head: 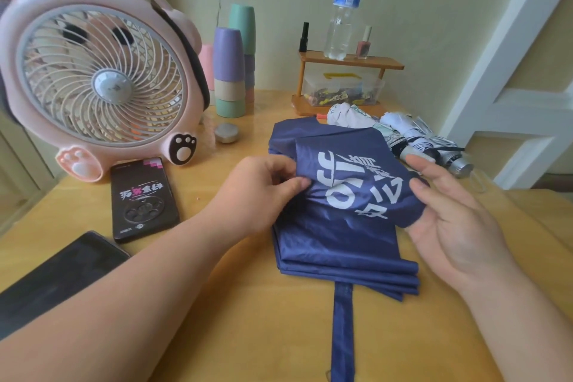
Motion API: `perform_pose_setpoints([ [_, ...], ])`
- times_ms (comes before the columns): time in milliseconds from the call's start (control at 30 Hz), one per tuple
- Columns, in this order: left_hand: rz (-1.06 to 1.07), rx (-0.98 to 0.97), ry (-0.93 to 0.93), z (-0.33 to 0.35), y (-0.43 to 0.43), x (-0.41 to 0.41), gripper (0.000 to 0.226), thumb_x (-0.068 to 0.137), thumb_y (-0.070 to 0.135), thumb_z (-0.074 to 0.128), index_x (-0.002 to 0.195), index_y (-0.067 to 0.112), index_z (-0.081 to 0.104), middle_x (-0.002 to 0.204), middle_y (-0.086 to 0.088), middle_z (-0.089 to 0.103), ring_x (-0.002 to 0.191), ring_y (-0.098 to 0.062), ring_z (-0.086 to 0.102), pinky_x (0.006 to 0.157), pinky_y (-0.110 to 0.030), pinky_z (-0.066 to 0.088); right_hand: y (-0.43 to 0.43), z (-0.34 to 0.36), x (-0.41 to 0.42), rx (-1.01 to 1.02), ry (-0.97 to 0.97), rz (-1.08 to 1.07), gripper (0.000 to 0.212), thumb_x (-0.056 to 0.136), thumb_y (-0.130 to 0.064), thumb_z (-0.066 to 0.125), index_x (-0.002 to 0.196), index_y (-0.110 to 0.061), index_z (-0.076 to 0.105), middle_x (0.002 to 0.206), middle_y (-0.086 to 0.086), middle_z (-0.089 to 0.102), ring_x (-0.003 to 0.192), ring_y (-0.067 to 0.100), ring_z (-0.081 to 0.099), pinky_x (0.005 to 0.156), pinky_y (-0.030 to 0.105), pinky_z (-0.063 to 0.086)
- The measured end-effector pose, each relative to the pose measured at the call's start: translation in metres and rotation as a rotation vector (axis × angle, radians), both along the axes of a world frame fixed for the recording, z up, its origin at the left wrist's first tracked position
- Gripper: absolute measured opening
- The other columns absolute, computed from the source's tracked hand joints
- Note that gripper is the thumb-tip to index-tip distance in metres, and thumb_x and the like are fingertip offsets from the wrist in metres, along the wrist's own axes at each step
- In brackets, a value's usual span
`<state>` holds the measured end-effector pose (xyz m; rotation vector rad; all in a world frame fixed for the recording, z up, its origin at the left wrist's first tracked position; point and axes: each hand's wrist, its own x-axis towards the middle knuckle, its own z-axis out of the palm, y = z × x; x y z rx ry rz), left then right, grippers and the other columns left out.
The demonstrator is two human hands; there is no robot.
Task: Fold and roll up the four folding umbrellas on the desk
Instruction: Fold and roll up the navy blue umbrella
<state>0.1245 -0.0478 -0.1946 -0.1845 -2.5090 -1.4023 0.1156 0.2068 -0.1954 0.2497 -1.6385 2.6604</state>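
both hands are on a navy umbrella (341, 245) lying mid-bench (248, 319). the left hand (263, 192) pinches a pleat at its left edge; the right hand (449, 217), fingers relaxed, cups the right edge. the slick pleats could slide apart if that pinch slackens, and the loose strap (342, 335) might get rolled inside.

Umbrella (341, 242): thin navy cloth, smooth, is giving off a faint sheen. Table (248, 304): varnished wood, is reflecting light. Fan (102, 84): smooth pink plastic, is looking matt. Bottle (341, 25): clear plastic, is shining.
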Motion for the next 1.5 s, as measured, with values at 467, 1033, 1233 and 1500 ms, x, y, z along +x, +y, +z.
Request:
perform_pose_setpoints([
  [467, -0.056, 0.37, -0.032, 0.009, 0.004, 0.004, 0.015, 0.099, 0.001, 0.059, 0.093, 0.011, 0.051, 0.096, -0.018, 0.06, 0.05, -0.03, 0.066, 0.037, -0.029, 0.044, -0.002, -0.006, -0.003, 0.272, 0.104, -0.171, 0.041, 0.101, 0.005, 0.048, 0.133, -0.019, 0.058, 0.106, 0.013, 0.077, 0.101, 0.025, 0.073, 0.099, 0.044, 0.055],
  [1033, -0.157, 0.471, -0.207, 0.005, 0.0, 0.004, 0.047, 0.07, 0.045, 0.087, 0.075, 0.012, 0.054, 0.079, -0.013, 0.059, 0.077, -0.024, 0.052, 0.075, -0.041, 0.032, 0.004, -0.009, -0.023, 0.376, -0.184, -0.177, 0.016, 0.087, -0.005, 0.056, 0.09, -0.017, 0.066, 0.094, 0.018, 0.069, 0.086, 0.029, 0.063, 0.082, 0.042, 0.047],
  [1233, -0.057, 0.502, -0.248, 0.011, 0.004, 0.005, 0.034, 0.087, 0.003, 0.076, 0.106, 0.009, 0.049, 0.072, -0.011, 0.066, 0.039, -0.026, 0.055, 0.045, -0.024, 0.025, 0.007, 0.009, -0.057, 0.554, -0.142, -0.184, 0.006, 0.091, -0.013, 0.07, 0.096, -0.013, 0.067, 0.106, 0.02, 0.072, 0.095, 0.033, 0.066, 0.084, 0.043, 0.05],
  [1500, -0.151, 0.711, -0.295, 0.019, 0.004, 0.008, 0.078, 0.067, 0.004, 0.08, 0.135, 0.027, 0.05, 0.073, -0.012, 0.059, 0.045, -0.03, 0.058, 0.039, -0.03, 0.048, 0.007, -0.006, -0.054, 0.604, -0.098, -0.225, 0.023, 0.091, -0.015, 0.073, 0.113, -0.015, 0.065, 0.104, 0.001, 0.074, 0.091, 0.01, 0.072, 0.075, 0.022, 0.052],
])
